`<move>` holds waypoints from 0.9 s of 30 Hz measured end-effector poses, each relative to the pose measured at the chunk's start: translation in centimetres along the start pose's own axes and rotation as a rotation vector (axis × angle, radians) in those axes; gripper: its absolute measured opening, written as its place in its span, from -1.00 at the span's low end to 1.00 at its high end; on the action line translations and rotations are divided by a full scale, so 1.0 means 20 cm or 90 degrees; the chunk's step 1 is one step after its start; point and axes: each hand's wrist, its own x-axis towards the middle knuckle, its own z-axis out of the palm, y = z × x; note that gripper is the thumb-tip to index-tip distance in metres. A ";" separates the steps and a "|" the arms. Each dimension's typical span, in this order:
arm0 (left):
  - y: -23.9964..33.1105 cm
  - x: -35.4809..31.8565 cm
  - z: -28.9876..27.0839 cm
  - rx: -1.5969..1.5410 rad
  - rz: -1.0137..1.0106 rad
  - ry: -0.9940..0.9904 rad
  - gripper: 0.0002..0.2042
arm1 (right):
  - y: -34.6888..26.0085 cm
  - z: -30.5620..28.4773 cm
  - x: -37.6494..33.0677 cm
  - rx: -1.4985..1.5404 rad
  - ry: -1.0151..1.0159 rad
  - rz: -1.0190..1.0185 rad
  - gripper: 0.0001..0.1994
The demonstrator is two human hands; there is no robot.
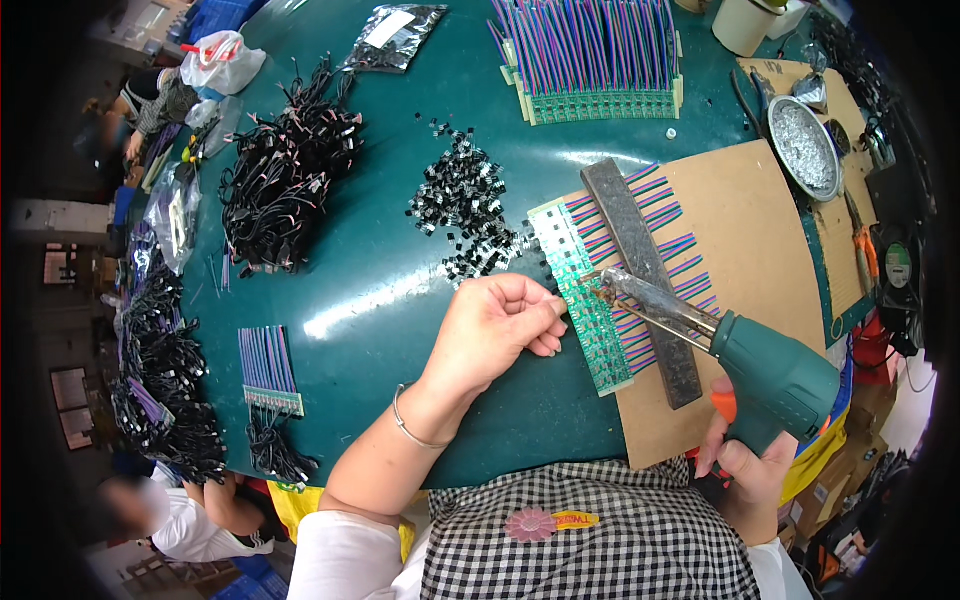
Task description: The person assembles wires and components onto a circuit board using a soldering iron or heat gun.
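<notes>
Circuit board (pixel 592 330): long narrow green strip, lying flat, slanting from upper left to lower right along left edge of brown sheet (pixel 760 235); small dark parts in rows. Multicoloured wires (pixel 663 216) run off its right side, passing under dark bar (pixel 645 285). Soldering gun (pixel 778 380): dark green body, orange trigger, metal barrel pointing up-left, tip at board's middle, contact unclear.
</notes>
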 end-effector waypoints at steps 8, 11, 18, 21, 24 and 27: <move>0.00 0.02 -0.03 0.010 -0.005 -0.027 -0.90 | -0.02 0.00 -0.01 0.030 -0.033 0.040 -0.47; 0.00 0.02 -0.02 0.000 -0.005 -0.031 -0.91 | -0.03 0.01 0.00 0.032 -0.031 0.047 -0.49; 0.00 0.02 -0.02 0.000 -0.002 -0.027 -0.91 | 0.01 0.01 0.00 -0.033 0.005 0.046 -0.37; 0.00 0.02 -0.02 -0.004 -0.003 -0.025 -0.91 | 0.01 0.02 0.01 -0.036 0.001 0.062 -0.38; 0.00 0.02 -0.02 0.001 0.001 -0.020 -0.91 | 0.02 0.03 0.01 -0.030 0.021 0.069 -0.42; -0.01 0.02 -0.02 0.001 -0.004 -0.013 -0.92 | 0.00 0.02 0.01 -0.036 0.003 0.109 -0.45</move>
